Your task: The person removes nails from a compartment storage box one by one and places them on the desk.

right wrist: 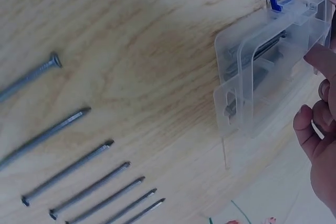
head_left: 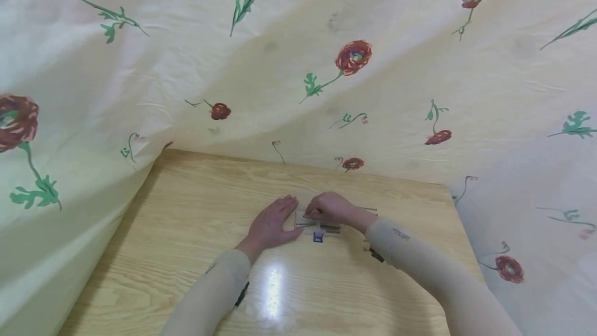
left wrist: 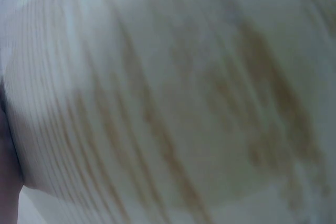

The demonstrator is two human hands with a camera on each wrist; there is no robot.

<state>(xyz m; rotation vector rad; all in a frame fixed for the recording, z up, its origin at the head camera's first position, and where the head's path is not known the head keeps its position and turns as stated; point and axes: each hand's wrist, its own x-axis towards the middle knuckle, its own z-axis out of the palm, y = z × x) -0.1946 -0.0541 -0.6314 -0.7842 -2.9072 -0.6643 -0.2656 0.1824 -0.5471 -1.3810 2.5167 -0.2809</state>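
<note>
Just left of the clear plastic box point(right wrist: 244, 93), on the worktop point(head_left: 200, 206), we note the left hand point(head_left: 270, 226) laid flat, fingers extended, holding nothing, thumb at the box edge. Inside the box: nails point(right wrist: 268, 48). At its near side: a blue latch point(head_left: 318, 236). Over the box, the right hand point(head_left: 330, 207), fingers curled; we cannot tell whether it pinches anything. Right of the box: a row of loose nails point(right wrist: 68, 172).

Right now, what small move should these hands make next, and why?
Probably the right hand should lift one nail from the clear box and lay it beside the row of nails on the table: several lie there roughly parallel, more show inside the box, and that hand is right at the box. The left hand rests alongside.
</note>
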